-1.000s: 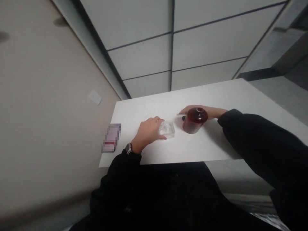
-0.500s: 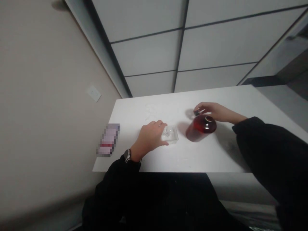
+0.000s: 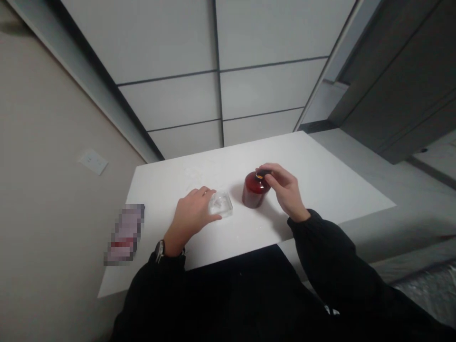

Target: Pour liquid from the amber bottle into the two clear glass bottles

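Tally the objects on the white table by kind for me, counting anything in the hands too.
Reddish bottle: 1
Clear square dish: 1
Dark cap: 1
Pixelated pinkish item, kind unclear: 1
Total: 4

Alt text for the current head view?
A person's right hand holds a dark cap at the mouth of a dark red bottle on a white table. The left hand grips a clear, square-cornered dish beside the bottle.

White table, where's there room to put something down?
Most room is on the table, right of the right hand; some behind the bottle. It's crowded mid-table, with the left hand on the clear dish beside the bottle.
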Motion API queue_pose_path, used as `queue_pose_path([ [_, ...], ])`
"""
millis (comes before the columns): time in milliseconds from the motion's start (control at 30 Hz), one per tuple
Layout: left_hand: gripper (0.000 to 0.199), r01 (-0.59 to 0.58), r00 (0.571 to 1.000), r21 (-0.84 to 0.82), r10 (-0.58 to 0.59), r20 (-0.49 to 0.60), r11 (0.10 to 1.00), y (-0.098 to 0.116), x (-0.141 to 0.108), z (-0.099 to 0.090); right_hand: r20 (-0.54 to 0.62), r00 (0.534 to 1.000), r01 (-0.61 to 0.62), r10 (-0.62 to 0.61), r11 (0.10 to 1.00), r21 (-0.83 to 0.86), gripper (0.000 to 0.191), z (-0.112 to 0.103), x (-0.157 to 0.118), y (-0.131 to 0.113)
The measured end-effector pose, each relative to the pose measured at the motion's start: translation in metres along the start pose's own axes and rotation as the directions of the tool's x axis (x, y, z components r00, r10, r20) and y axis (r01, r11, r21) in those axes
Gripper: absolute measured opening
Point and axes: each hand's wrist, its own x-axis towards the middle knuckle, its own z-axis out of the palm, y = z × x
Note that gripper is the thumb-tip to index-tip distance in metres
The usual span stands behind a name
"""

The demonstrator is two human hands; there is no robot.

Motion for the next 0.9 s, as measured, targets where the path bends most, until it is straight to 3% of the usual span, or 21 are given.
queue_pose_path([
  [167, 0.063, 0.002, 1.000, 0.004, -0.002, 0.017, 1.000, 0.001, -0.001, -0.003, 0.002, 0.998, 0.061, -0.061, 0.998, -0.027, 0.018, 0.003, -0.003, 0.003],
  [433, 0.064, 0.027, 0.999, -0.008, -0.027, 0.021, 1.000, 0.001, 0.001, 0.000, 0.119, 0.988, 0.115, -0.102, 0.987, -0.109, 0.017, 0.002, -0.012, 0.001],
  [667, 0.068, 0.009, 1.000, -0.003, -0.009, 0.020, 1.000, 0.000, 0.000, 0.001, 0.124, 0.987, 0.113, -0.102, 0.990, -0.084, 0.032, 0.007, -0.021, 0.007],
  [900, 0.071, 0.014, 0.999, -0.028, -0.013, 0.031, 1.000, -0.001, 0.002, 0.000, 0.110, 0.994, 0.005, 0.001, 0.998, -0.058, 0.048, 0.010, -0.026, 0.003],
])
